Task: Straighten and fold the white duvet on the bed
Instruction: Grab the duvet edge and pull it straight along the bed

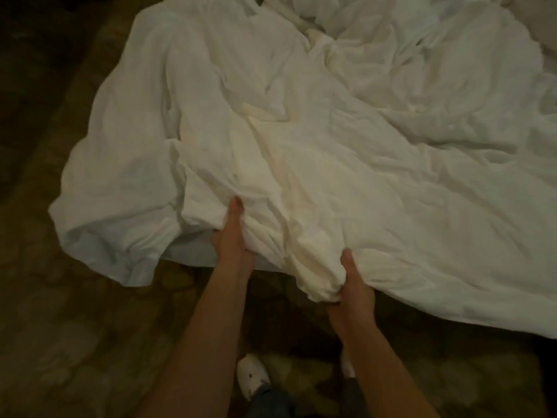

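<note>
Gripping the near edge of the white duvet (316,140) with both bare arms stretched forward and down. Left hand (230,233) closed on a bunched fold, thumb lying up along the cloth, fingers tucked under and hidden. Right hand (352,285) clenched round a rolled wad of the same edge, thumb on top. Duvet crumpled across the bed, its near-left corner hanging over the side toward the dark patterned carpet (75,342). White shoe (251,375) on the carpet, below the duvet's near edge, between the forearms.
</note>
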`<action>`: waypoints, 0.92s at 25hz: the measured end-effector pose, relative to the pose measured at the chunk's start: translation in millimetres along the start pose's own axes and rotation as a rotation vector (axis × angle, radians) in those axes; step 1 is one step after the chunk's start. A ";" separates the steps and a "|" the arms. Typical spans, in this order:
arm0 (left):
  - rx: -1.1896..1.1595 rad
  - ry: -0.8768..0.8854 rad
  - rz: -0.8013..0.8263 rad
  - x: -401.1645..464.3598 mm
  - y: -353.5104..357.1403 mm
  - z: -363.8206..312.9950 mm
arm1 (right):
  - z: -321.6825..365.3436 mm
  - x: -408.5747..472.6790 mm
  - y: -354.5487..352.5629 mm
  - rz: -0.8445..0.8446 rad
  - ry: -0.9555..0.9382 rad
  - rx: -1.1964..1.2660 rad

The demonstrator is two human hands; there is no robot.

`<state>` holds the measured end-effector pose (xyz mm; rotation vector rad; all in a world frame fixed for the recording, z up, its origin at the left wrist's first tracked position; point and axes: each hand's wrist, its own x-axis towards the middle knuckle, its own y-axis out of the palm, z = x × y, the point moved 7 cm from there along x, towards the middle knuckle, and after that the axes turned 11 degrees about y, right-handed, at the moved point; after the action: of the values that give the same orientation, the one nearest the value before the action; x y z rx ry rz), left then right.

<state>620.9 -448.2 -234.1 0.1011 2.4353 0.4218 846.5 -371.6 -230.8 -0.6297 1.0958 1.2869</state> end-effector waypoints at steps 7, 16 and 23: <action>0.037 -0.204 0.183 -26.6 -42.8 28.8 | -52.3 2.5 24.8 0.151 0.138 -0.118; -0.518 0.086 -0.066 82.0 -111.4 -110.5 | -91.5 -14.4 120.7 0.242 0.112 0.069; -0.130 0.075 -0.018 150.2 -166.8 -243.6 | -133.6 -29.7 191.0 0.149 -0.041 -0.021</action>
<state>357.5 -646.0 -199.4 0.0079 2.4731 0.5841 628.4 -458.5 -220.0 -0.5430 1.1131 1.4354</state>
